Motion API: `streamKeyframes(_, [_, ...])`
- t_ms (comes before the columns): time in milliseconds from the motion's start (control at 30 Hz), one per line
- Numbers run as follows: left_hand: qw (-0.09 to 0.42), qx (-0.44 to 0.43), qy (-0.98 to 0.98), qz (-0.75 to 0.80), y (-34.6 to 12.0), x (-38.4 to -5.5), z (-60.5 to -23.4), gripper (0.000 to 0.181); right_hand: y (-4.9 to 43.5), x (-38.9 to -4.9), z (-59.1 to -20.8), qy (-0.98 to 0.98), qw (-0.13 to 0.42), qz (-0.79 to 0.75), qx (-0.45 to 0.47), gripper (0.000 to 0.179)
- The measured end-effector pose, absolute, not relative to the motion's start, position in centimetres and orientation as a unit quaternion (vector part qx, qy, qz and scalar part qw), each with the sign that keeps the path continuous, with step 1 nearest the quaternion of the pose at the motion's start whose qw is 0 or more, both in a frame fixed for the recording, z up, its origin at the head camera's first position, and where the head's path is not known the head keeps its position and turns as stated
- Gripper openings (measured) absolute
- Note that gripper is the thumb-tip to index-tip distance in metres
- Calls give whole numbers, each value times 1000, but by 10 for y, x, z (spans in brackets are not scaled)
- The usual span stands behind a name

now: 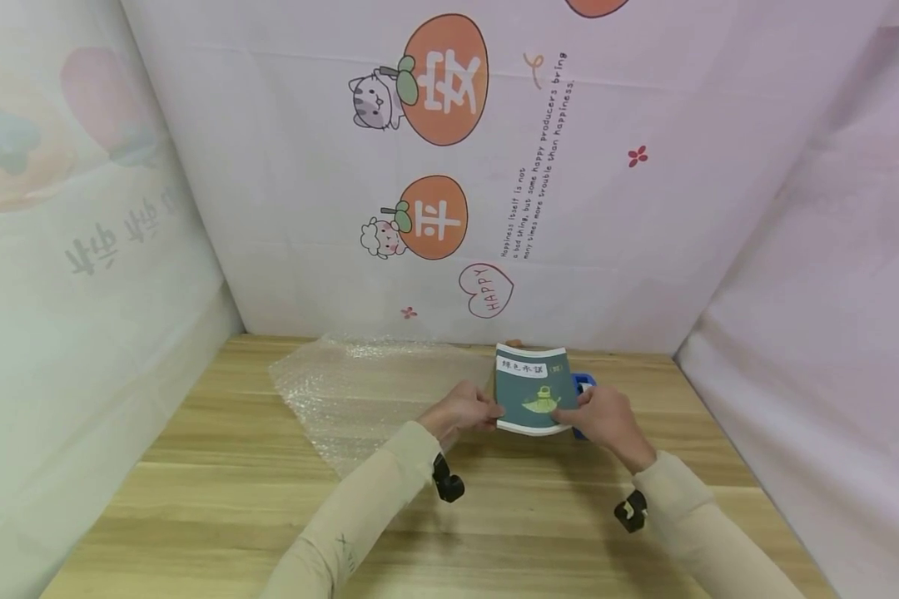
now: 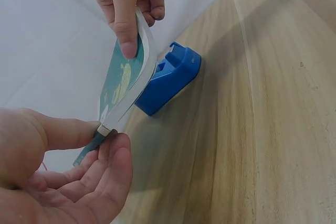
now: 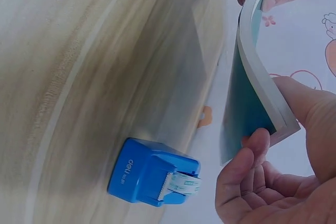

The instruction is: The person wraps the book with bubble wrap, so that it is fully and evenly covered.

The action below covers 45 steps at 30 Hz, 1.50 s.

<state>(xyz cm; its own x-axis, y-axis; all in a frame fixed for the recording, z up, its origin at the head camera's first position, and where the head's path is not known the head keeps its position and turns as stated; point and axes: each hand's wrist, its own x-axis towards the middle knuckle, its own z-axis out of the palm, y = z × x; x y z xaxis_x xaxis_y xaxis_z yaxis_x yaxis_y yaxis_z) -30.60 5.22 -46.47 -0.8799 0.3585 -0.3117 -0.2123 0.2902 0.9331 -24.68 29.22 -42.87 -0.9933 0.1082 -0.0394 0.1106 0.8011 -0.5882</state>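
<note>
Both hands hold a thin softcover book [image 1: 520, 399] above the table, its dark green cover printed with a white title label and a yellow-green picture. The left hand [image 1: 463, 409] pinches its lower left corner between thumb and fingers. Opposite, the right hand [image 1: 607, 418] grips the right side, thumb on the cover and fingers underneath. In the right wrist view the book's page block [image 3: 257, 72] bows in a curve. A blue tape dispenser [image 3: 152, 174] with a tape end over its toothed edge stands on the table, partly hidden behind the book and right hand in the head view.
A clear bubble wrap sheet [image 1: 374, 391] lies on the wooden table [image 1: 210, 499], left of the book and partly behind the left hand. A printed white cloth [image 1: 300, 208] hangs at the table's back edge, with white cloth on both sides. A small orange-brown shape [image 3: 205, 116] shows near the back edge.
</note>
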Motion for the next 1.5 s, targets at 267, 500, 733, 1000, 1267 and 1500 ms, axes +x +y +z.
streamKeyframes(267, [184,105,795,568,40,-308,-462,14,285,-250,-425,951,-35,-305,38,41])
streamKeyframes(500, [154,107,784,592,23,-311,-463,19,269,-253,-428,943,-72,-323,37,52])
streamKeyframes(733, [109,106,784,601,9,-310,-463,21,252,-258,-432,927,-75,-365,37,52])
streamKeyframes(1000, [83,92,786,606,-12,-307,-457,27,234,-265,-434,916,-102,-387,31,55])
streamKeyframes(1267, [70,68,783,614,-36,-305,-457,31,211,-275,-439,903,-95,-419,26,54])
streamKeyframes(1500, [56,44,785,615,-57,-305,-461,28,188,-281,-442,892,-89,-442,8,52])
